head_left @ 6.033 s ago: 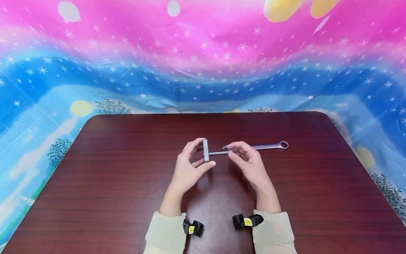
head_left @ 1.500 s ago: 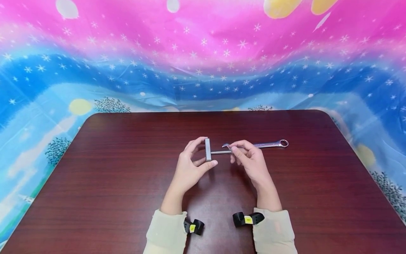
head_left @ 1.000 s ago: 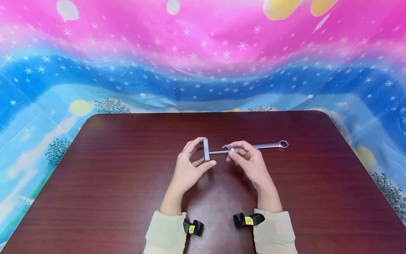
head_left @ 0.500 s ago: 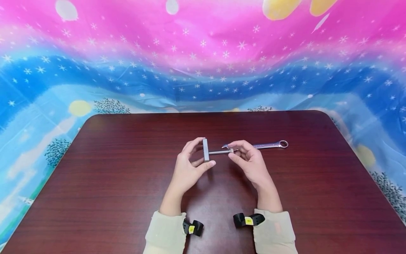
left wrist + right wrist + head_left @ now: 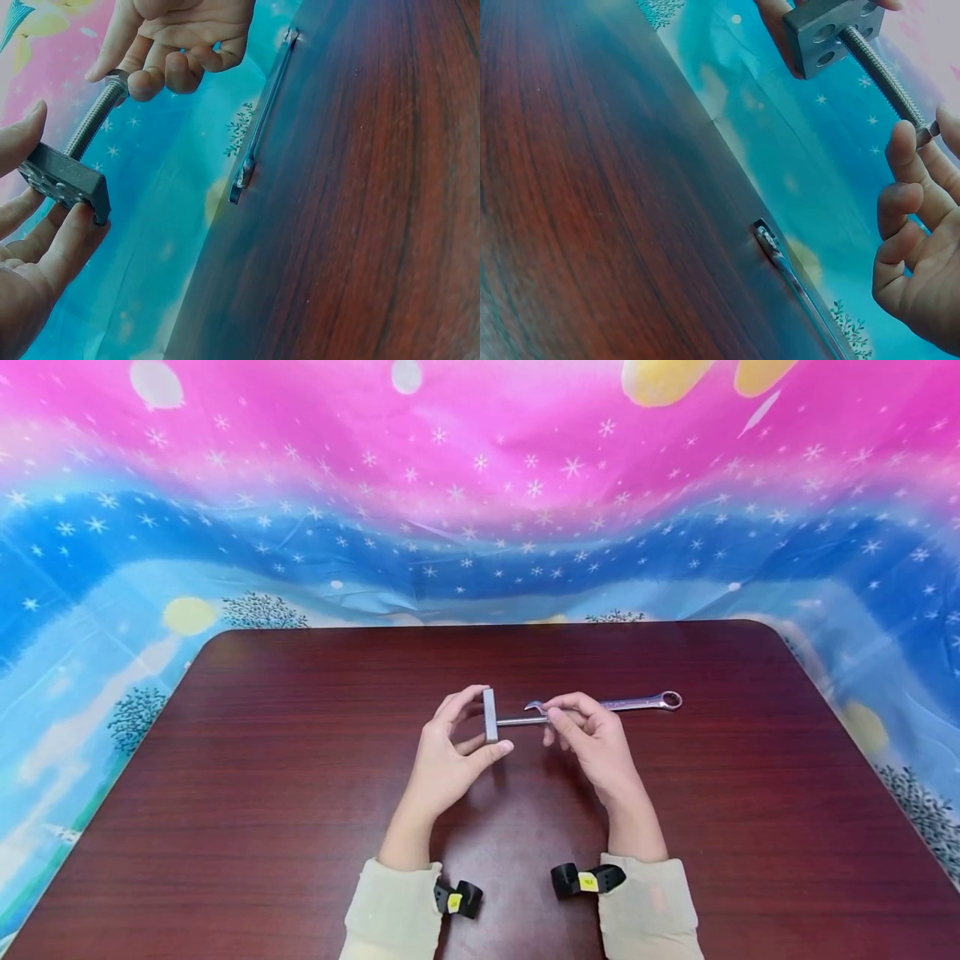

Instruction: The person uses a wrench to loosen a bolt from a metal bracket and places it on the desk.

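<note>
Above the table my left hand [image 5: 448, 760] holds a grey metal block [image 5: 490, 717] on edge, thumb on one side and fingers on the other. A long threaded bolt [image 5: 522, 721] sticks out of the block toward my right hand [image 5: 596, 743]. Thumb and index finger of that hand pinch the bolt's hex head, which they hide in the head view. Several holes show in the face of the block [image 5: 806, 45] in the right wrist view. The bolt [image 5: 91, 124] shows bare thread between block and head in the left wrist view.
A combination wrench [image 5: 637, 702] lies on the dark red wooden table [image 5: 300, 793] behind my right hand, ring end to the right. Its open end peeks out past my fingertips. A printed snowflake cloth [image 5: 480, 527] hangs behind the table's far edge.
Half a second ago the bolt head showed between my right fingertips; now the thumb has rolled up over it. The block has shifted slightly right. The wrench stays where it was.
</note>
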### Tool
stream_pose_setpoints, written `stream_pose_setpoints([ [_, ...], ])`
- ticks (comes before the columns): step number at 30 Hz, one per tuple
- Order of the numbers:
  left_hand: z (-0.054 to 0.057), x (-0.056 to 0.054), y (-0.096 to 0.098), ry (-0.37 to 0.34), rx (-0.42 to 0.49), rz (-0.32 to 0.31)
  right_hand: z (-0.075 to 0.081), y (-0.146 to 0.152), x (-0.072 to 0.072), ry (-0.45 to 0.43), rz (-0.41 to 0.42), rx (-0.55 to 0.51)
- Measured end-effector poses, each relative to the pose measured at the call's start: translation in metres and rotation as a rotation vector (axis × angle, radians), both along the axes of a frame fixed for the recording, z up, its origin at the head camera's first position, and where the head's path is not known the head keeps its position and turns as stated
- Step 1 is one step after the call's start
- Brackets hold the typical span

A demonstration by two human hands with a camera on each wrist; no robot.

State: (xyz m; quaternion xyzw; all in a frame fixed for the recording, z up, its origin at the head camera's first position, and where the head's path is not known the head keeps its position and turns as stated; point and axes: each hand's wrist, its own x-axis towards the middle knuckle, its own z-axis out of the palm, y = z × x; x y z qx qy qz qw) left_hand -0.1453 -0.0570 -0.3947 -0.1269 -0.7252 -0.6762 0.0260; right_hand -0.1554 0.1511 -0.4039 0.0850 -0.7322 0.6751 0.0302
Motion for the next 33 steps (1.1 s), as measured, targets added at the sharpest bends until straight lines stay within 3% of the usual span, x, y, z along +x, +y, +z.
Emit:
stream_pose_setpoints([
  [8,0.0003,0.0007,-0.0012,0.009,0.004,0.015,-0.0025,0.0039,0.0001,0.051,0.036,0.047],
  [13,0.0011,0.0012,-0.0009,0.008,0.0,0.013,-0.0029,0.0042,0.0,0.017,0.05,0.02],
  [24,0.0005,0.0002,0.0004,0.004,-0.003,-0.007,-0.0019,0.0011,-0.0017,0.0,-0.018,-0.006],
  [33,0.0008,-0.0004,-0.0014,0.014,0.006,0.008,-0.0023,0.0042,-0.0004,0.062,0.038,0.038],
])
